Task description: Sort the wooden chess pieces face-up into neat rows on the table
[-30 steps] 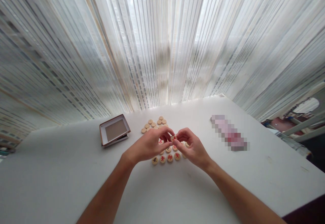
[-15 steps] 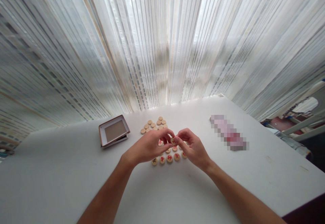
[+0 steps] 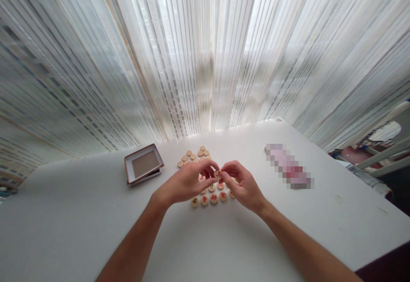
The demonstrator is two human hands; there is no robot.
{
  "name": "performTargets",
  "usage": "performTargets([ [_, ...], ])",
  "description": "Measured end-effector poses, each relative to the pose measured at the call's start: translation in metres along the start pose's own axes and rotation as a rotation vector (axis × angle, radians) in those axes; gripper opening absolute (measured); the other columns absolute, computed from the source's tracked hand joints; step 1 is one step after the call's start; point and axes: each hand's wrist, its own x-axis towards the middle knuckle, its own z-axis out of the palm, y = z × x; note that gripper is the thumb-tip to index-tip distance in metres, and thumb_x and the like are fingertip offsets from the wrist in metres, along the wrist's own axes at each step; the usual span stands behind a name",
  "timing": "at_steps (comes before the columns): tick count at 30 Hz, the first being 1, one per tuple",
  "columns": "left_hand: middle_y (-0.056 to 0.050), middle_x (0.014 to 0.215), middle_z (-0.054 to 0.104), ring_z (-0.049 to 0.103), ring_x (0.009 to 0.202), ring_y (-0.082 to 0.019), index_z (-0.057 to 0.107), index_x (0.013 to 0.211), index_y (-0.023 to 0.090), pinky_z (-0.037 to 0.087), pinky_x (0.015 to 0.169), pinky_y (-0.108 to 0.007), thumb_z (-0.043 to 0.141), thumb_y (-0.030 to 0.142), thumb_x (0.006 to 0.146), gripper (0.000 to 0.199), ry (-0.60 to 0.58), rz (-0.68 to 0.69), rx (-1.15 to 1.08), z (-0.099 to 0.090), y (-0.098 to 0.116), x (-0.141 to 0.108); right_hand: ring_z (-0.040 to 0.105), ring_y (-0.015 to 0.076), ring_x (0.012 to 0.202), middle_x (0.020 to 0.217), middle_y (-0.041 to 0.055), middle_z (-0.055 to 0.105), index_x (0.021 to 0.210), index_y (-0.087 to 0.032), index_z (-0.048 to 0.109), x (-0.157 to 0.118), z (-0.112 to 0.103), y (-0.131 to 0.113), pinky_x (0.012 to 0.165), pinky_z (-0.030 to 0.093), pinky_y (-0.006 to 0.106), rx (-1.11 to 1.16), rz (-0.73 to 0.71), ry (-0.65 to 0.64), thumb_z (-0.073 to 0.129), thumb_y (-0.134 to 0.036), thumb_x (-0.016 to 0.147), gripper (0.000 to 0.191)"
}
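Note:
A round wooden Chinese chess piece [image 3: 218, 175] with a red character is raised above the table between my hands, its face turned toward me. My right hand [image 3: 240, 184] pinches its right edge between thumb and fingers. From the other side, my left hand [image 3: 190, 181] curls round it, with thumb and fingertips at its left and upper edge. Below them lie rows of face-up pieces, among them a black-marked piece [image 3: 194, 202] and a red-marked piece [image 3: 214, 198]. My fingers partly cover the row behind.
Blank-faced round pieces [image 3: 188, 153] lie loosely beyond my left hand. At the left is an open shallow box [image 3: 145, 164]. A blurred pinkish object [image 3: 286, 164] lies on the white table [image 3: 80, 213] at the right. A striped curtain [image 3: 205, 60] hangs behind the table.
The held piece has tilted, so its red character now faces me more fully. Both hands stay in nearly the same place.

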Motion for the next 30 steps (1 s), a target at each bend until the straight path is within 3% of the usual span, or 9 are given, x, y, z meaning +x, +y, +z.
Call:
performTargets([
  [8,-0.002,0.091,0.071,0.068,0.081,-0.015,0.062,0.106,0.021,0.053,0.073,-0.027,0.065,0.025,0.09,0.017,0.018,-0.006,-0.008,-0.0006,0.0006,0.0004,0.068,0.0185,0.087,0.097,0.0051,0.065,0.106,-0.02,0.056,-0.0026,-0.0003,-0.0015,0.082,0.057,0.035,0.006,-0.009,-0.023,0.064,-0.028,0.091,0.019],
  [30,0.0,0.083,0.071,0.065,0.075,-0.014,0.064,0.099,0.021,0.051,0.072,-0.025,0.07,0.029,0.085,0.017,0.025,-0.018,0.053,0.0002,0.0017,-0.0005,0.069,0.0176,0.081,0.089,0.0034,0.068,0.098,-0.021,0.058,-0.0013,-0.0012,-0.0006,0.075,0.058,0.032,-0.069,0.004,-0.009,0.062,-0.033,0.093,0.014],
])
